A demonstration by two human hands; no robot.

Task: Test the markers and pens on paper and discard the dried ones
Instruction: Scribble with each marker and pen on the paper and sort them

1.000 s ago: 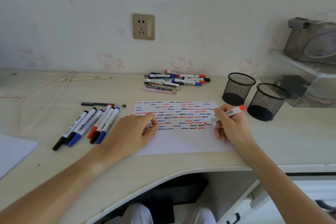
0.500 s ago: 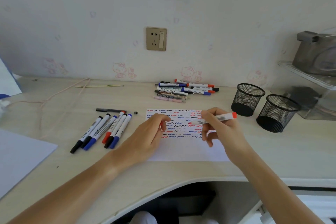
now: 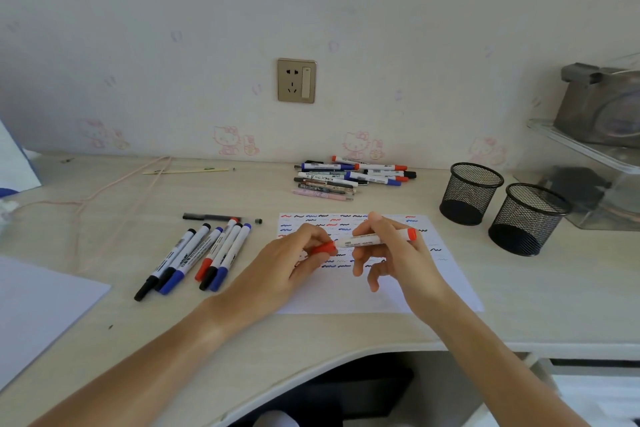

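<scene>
Lying level above the paper (image 3: 374, 291), the red marker (image 3: 375, 238) is showing a white printed barrel with a red end cap at its right tip. Its left tip is meeting a red cap (image 3: 323, 248), and whether that cap is fully seated cannot be told. The paper is sitting flat on the table (image 3: 540, 295), its far half covered in rows of red, blue and black squiggles.

Both forearms are reaching in from the near edge, converging over the sheet. The left hand (image 3: 289, 262) is hovering with knuckles up, its grip closing on the red cap between thumb and fingertips. The right hand (image 3: 398, 253) is angling in from the right, thumb and index finger pinching the barrel while the lower fingers are hanging loosely curled beneath it.

Left of the paper, six capped markers (image 3: 199, 258) are lying side by side, with a black pen (image 3: 211, 217) just beyond them. A heap of markers and pens (image 3: 349, 175) is resting near the wall, and two black mesh cups (image 3: 502, 206) are standing to the right.
</scene>
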